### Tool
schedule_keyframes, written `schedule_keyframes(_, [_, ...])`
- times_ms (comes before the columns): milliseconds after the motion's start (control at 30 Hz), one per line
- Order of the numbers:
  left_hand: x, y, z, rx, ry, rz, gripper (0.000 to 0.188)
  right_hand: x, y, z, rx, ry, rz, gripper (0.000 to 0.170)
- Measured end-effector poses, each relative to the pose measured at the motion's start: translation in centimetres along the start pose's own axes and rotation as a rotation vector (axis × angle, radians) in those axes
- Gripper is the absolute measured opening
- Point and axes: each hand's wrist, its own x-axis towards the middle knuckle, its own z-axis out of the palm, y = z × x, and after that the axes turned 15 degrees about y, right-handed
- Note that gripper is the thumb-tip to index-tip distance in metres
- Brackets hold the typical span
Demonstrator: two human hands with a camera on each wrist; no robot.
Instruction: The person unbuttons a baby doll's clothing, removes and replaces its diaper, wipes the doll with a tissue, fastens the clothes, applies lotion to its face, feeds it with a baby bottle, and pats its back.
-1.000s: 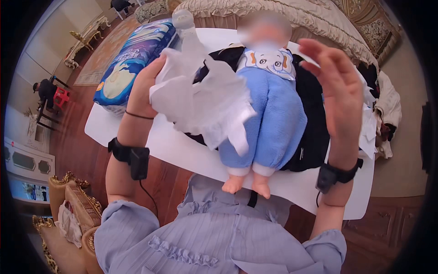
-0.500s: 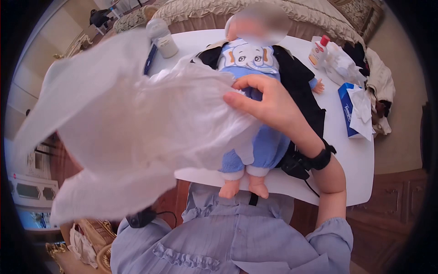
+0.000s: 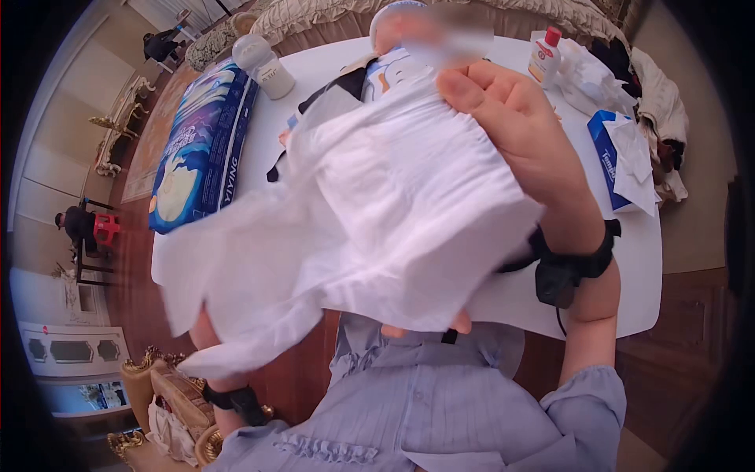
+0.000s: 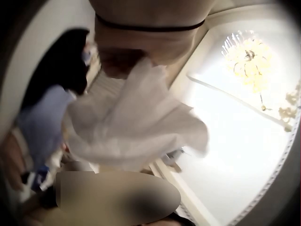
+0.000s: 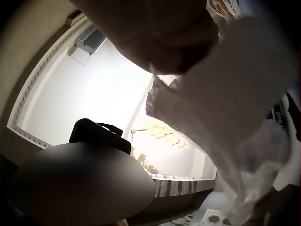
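Observation:
A white disposable diaper (image 3: 370,181) is spread out in the air between both hands, over the doll. My right hand (image 3: 511,118) pinches its upper right edge between thumb and fingers. At the lower left, my left hand (image 3: 206,330) is mostly hidden behind the diaper in the head view. The left wrist view shows the left hand (image 4: 122,61) with curled fingers gripping an end of the diaper (image 4: 141,117). Behind it the doll lies on its back, its elephant bib (image 3: 389,75) partly showing and its feet (image 3: 461,322) peeking out below.
On the white table (image 3: 637,267), a blue diaper pack (image 3: 204,149) and a milk bottle (image 3: 267,71) stand at the left. At the right are a red-capped bottle (image 3: 544,57), crumpled white material (image 3: 590,79) and a blue tissue box (image 3: 609,157).
The diaper has been opened out and shifted right and upward over the doll. My right hand, free a second ago, has come to its edge and now pinches it higher up.

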Motion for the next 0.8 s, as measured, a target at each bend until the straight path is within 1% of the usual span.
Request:
schedule_keyframes(33, [0.0,-0.1,-0.4,0.027,0.051,-0.023,0.024,-0.2,0.0,0.0,0.005,0.0,0.009,0.032])
schedule_keyframes(100, [7.1,-1.5,-7.1,0.267,-0.342,-0.108,0.02,-0.6,-0.4,0.4,-0.043,-0.14,0.097,0.028])
schedule_keyframes(133, [6.4,0.1,-5.4,0.409,-0.313,0.079,0.02,-0.8,-0.5,0.9,-0.056,-0.175,0.114,0.028])
schedule_keyframes(167, [5.8,1.8,-3.1,0.592,-0.236,0.475,0.025,-1.1,-0.5,1.1,-0.057,-0.188,0.12,0.028])
schedule_keyframes(200, [5.2,3.3,-1.5,0.588,-0.278,0.638,0.043,-1.2,-0.6,1.3,-0.088,-0.223,0.097,0.027])
schedule_keyframes(233, [4.2,4.6,0.6,0.505,-0.435,0.691,0.054,-1.4,-0.9,1.6,-0.122,-0.26,0.069,0.026])
schedule_keyframes(267, [3.2,5.6,2.7,0.419,-0.59,0.743,0.067,-1.8,-1.2,2.1,-0.089,-0.272,0.098,0.024])
schedule_keyframes(333, [1.8,6.1,6.4,0.555,-0.817,0.806,0.098,-2.4,-2.2,2.5,-0.088,-0.311,0.129,0.024])
schedule_keyframes(367, [0.9,5.8,8.1,0.654,-0.853,0.92,0.105,-2.7,-2.5,2.6,-0.081,-0.332,0.157,0.023])
schedule_keyframes(400, [0.4,5.6,9.4,0.757,-0.889,1.033,0.112,-3.1,-2.3,2.7,-0.103,-0.325,0.109,0.022])
schedule_keyframes(433, [0.7,5.2,10.4,0.753,-0.883,1.032,0.112,-3.3,-2.5,2.7,-0.107,-0.331,0.109,0.022])
schedule_keyframes(500, [1.5,3.9,11.9,0.658,-1.065,0.664,0.114,-3.8,-3.1,2.5,-0.212,-0.416,0.033,0.02])
schedule_keyframes(533, [1.8,3.2,12.4,0.448,-1.086,0.476,0.101,-3.9,-3.5,2.6,-0.233,-0.435,0.031,0.018])
schedule_keyframes(567, [2.1,2.9,12.5,0.452,-1.097,0.471,0.101,-4.0,-3.3,2.6,-0.231,-0.423,0.034,0.018])
schedule_keyframes(633, [3.3,2.6,12.3,0.491,-1.205,0.094,0.08,-3.6,-3.0,2.3,-0.243,-0.441,-0.124,0.017])
schedule_keyframes(667, [4.0,1.8,11.8,0.493,-1.217,0.086,0.08,-3.3,-2.9,2.1,-0.269,-0.438,-0.043,0.017])
schedule_keyframes(700, [4.7,0.6,11.0,0.438,-1.168,0.064,0.065,-3.0,-2.4,1.7,-0.272,-0.429,-0.037,0.017])
schedule_keyframes(733, [5.3,-0.5,10.2,0.383,-1.115,0.043,0.051,-2.6,-1.6,1.4,-0.151,-0.429,-0.034,0.016])
schedule_keyframes(767, [5.8,-1.6,9.8,0.379,-1.12,0.04,0.051,-2.3,-1.1,1.3,-0.033,-0.432,-0.035,0.017])
schedule_keyframes(800, [6.2,-2.7,9.3,0.056,-1.149,-0.125,0.04,-2.3,-1.1,0.6,-0.251,-0.412,-0.132,0.026])
